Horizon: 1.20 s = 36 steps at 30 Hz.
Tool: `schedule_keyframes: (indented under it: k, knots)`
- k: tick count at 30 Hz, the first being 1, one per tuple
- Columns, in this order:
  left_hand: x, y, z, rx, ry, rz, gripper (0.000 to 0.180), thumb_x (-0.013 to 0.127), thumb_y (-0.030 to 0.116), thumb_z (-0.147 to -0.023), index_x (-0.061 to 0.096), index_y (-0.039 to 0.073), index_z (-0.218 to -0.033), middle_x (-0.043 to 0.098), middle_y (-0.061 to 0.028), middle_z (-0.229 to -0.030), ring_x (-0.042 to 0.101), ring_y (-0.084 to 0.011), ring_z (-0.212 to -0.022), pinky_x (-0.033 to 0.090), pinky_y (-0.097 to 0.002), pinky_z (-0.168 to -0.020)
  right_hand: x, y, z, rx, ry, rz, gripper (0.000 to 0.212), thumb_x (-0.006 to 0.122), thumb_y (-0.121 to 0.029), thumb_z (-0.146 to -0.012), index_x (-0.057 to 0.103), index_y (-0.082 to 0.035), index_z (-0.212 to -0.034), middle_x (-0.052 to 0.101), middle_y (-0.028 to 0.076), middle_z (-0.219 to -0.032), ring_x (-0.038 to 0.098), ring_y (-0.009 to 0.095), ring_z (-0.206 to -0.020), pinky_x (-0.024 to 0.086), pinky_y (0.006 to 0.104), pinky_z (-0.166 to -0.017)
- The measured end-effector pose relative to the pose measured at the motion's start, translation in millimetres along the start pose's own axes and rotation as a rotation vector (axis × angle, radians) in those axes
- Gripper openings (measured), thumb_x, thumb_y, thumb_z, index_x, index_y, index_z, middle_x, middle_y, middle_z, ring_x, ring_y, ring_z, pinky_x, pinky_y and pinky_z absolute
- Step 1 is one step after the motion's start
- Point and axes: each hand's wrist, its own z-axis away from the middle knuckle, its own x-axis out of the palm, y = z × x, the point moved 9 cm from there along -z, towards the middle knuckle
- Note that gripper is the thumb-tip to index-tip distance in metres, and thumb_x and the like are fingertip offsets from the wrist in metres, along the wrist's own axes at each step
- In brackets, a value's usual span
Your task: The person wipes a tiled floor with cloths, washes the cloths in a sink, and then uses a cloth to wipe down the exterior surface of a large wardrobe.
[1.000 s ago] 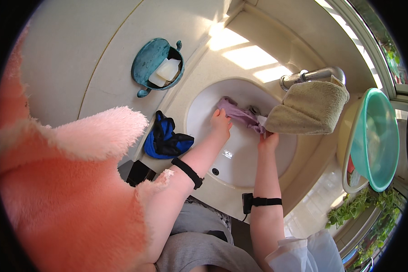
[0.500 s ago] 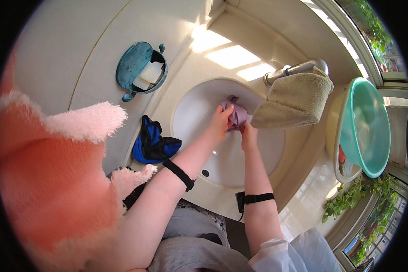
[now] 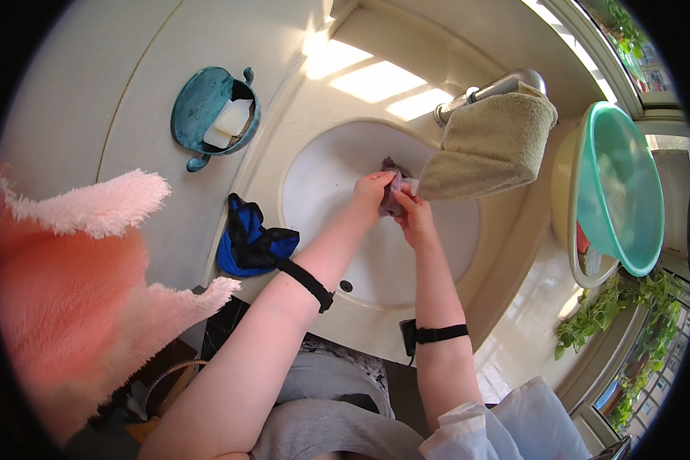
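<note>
A small bunched mauve cloth is pinched between my two hands over the far part of the white sink. My left hand grips it from the left, thumb along its upper edge. From the right, my right hand holds the other side, fingers closed on the fabric. Whether the cloth touches the basin cannot be made out. Beside my left forearm, a blue and black cloth item lies crumpled on the counter's edge.
A beige towel drapes over the metal faucet, close to my right hand. An open teal soap box holds white soap. Pink fluffy fabric hangs at left. A green basin leans at right beside leafy plants.
Both hands have kept hold of the mauve cloth, which is now gathered into a narrower bunch. My right hand has turned and closed in beside the left. The whole view has shifted slightly.
</note>
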Motion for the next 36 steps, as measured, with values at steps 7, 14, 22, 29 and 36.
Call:
schedule_keyframes:
  k: [7, 14, 22, 29, 36]
  knots:
    - [-19, -24, -8, -0.098, -0.036, 0.013, 0.029, 0.056, 0.019, -0.094, 0.056, -0.001, -0.116, 0.064, -0.0115, -0.107, 0.064, -0.0222, -0.094, 0.054, -0.0366, -0.078, -25, 0, -13, -0.146, 0.21, -0.178, 0.018, 0.068, -0.018, -0.084, 0.058, -0.016, -0.099, 0.059, -0.005, -0.086, 0.05, 0.005, -0.066, 0.033, 0.0217, -0.051]
    - [-45, -10, -3, 0.007, 0.201, 0.184, 0.028, 0.056, 0.023, -0.094, 0.057, 0.005, -0.115, 0.063, -0.0104, -0.11, 0.063, -0.0231, -0.095, 0.052, -0.0385, -0.081, -26, -9, 1, -0.18, 0.425, -0.103, 0.031, 0.061, -0.025, -0.091, 0.055, -0.012, -0.118, 0.06, 0.0, -0.106, 0.057, 0.014, -0.094, 0.045, 0.0337, -0.071]
    - [3, -7, 24, -0.2, -0.217, 0.148, 0.029, 0.048, 0.029, -0.096, 0.057, 0.008, -0.115, 0.065, -0.0079, -0.106, 0.062, -0.0225, -0.094, 0.049, -0.0403, -0.078, 7, 8, -14, 0.196, 0.19, 0.003, 0.037, 0.06, -0.033, -0.091, 0.054, -0.013, -0.122, 0.059, 0.003, -0.114, 0.056, 0.017, -0.103, 0.046, 0.0361, -0.081]
    - [-18, 8, 18, 0.097, 0.155, 0.125, 0.026, 0.049, 0.03, -0.096, 0.059, 0.009, -0.107, 0.064, -0.0054, -0.102, 0.062, -0.0195, -0.09, 0.05, -0.0369, -0.076, 2, -8, -31, -0.154, 0.049, -0.12, 0.026, 0.062, -0.022, -0.09, 0.057, -0.008, -0.111, 0.06, 0.004, -0.107, 0.058, 0.018, -0.096, 0.048, 0.0324, -0.079]
    - [8, -58, -30, -0.377, -0.2, 0.363, 0.036, 0.044, 0.042, -0.096, 0.059, 0.01, -0.103, 0.065, -0.0099, -0.098, 0.063, -0.0272, -0.083, 0.049, -0.0415, -0.079, 27, -12, 21, -0.186, 0.27, 0.268, 0.026, 0.065, -0.02, -0.088, 0.061, 0.002, -0.101, 0.065, 0.01, -0.093, 0.061, 0.018, -0.086, 0.049, 0.0322, -0.073]
